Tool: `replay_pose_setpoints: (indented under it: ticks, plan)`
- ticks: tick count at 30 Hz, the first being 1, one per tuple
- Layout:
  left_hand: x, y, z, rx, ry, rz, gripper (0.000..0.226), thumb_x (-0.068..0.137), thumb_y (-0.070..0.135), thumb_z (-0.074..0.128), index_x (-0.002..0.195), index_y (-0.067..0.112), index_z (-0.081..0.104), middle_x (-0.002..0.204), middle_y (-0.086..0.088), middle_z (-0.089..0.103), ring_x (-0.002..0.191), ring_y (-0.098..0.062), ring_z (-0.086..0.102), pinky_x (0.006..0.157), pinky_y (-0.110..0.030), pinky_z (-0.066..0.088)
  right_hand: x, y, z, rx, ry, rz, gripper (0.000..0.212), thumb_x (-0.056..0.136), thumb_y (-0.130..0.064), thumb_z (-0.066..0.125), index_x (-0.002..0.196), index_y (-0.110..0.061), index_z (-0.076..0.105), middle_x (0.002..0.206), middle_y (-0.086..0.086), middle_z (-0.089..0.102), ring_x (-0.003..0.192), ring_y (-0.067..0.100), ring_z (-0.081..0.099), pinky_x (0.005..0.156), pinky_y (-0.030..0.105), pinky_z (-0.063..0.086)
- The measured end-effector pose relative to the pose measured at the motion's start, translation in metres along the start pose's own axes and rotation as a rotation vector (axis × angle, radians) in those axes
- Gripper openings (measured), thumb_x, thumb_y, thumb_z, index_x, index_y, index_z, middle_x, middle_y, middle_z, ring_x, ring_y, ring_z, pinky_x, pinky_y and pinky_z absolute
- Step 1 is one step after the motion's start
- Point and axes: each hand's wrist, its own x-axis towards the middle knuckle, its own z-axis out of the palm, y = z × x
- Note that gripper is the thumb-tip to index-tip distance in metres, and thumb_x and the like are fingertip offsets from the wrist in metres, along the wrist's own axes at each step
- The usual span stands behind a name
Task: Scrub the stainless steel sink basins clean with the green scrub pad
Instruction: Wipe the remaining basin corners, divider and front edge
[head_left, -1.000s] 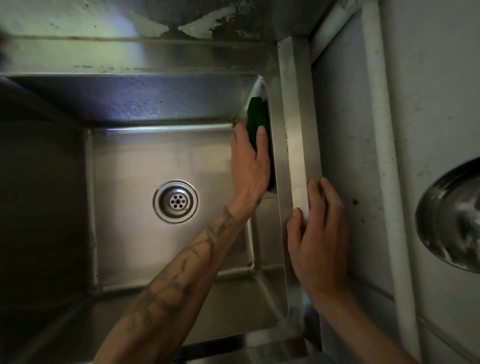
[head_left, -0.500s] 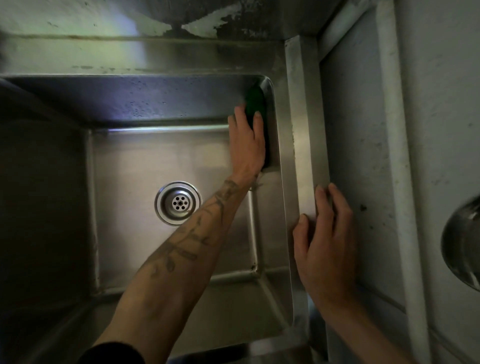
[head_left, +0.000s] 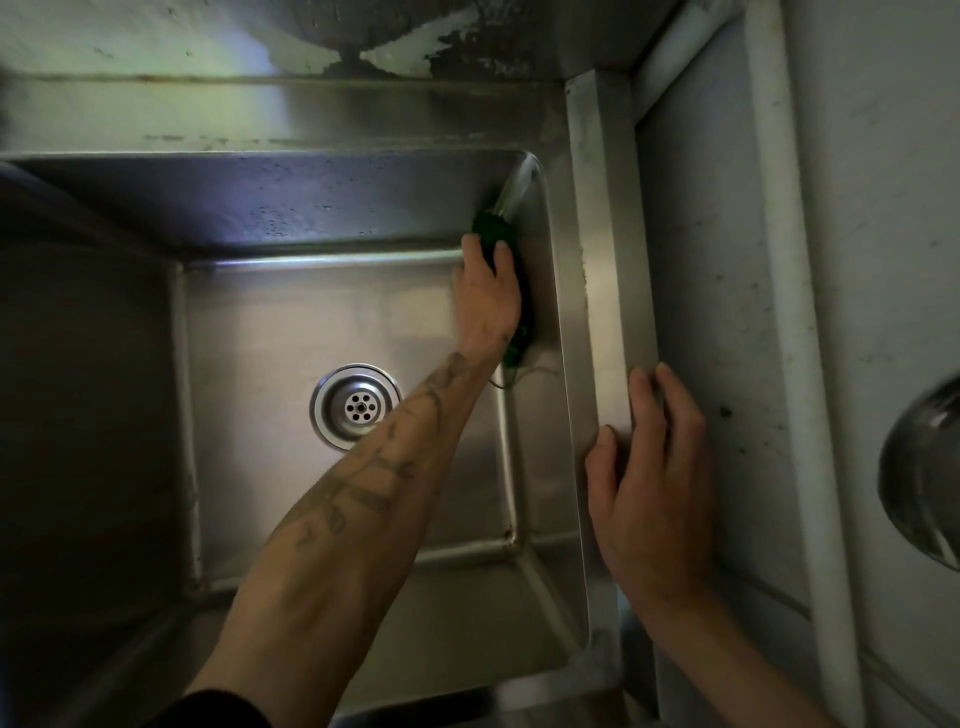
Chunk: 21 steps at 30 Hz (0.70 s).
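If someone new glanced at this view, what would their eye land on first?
Most likely the left hand pressing the green scrub pad against the basin's right wall near the far right corner. Next, the round drain in the middle of the basin floor, and the right hand resting on the sink rim at the right.

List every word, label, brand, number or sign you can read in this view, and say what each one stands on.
None can be read.
Sink basin: no stamp, brand or label shows on the steel.
Green scrub pad: no print visible.
Left forearm: dark tattoo marks, some letter-like, too blurred to read.
Wall: only stains and specks, no sign.
Left hand and right hand: no writing.
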Motion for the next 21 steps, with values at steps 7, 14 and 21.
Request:
replay_pose_setpoints:
  ticks: [7, 14, 21]
  plan:
    - [-0.025, 0.022, -0.002, -0.111, 0.075, 0.285, 0.032, 0.111, 0.030, 0.045, 0.137, 0.012, 0.050, 0.119, -0.013, 0.060, 0.100, -0.024, 0.060, 0.084, -0.040, 0.054, -0.002, 0.002, 0.001, -0.003, -0.012, 0.001, 0.053, 0.107, -0.025, 0.049, 0.155, -0.005, 0.041, 0.159, 0.018, 0.037, 0.135, 0.030, 0.050, 0.104, 0.043, 0.052]
    - [-0.037, 0.039, -0.014, -0.152, 0.000, 0.210, 0.019, 0.113, 0.027, 0.045, 0.126, 0.014, 0.050, 0.112, -0.018, 0.063, 0.098, -0.038, 0.064, 0.084, -0.057, 0.057, -0.001, 0.003, 0.003, 0.021, 0.001, 0.000, 0.053, 0.108, -0.031, 0.045, 0.156, -0.009, 0.038, 0.160, 0.014, 0.034, 0.135, 0.026, 0.050, 0.103, 0.040, 0.052]
    - [-0.047, 0.089, -0.026, 0.121, 0.027, 0.719, 0.036, 0.109, 0.031, 0.055, 0.137, 0.009, 0.058, 0.117, -0.010, 0.058, 0.099, -0.019, 0.058, 0.080, -0.027, 0.050, -0.001, 0.002, 0.000, 0.059, -0.007, 0.015, 0.054, 0.106, -0.027, 0.051, 0.155, -0.010, 0.040, 0.160, 0.013, 0.035, 0.138, 0.025, 0.048, 0.109, 0.038, 0.048]
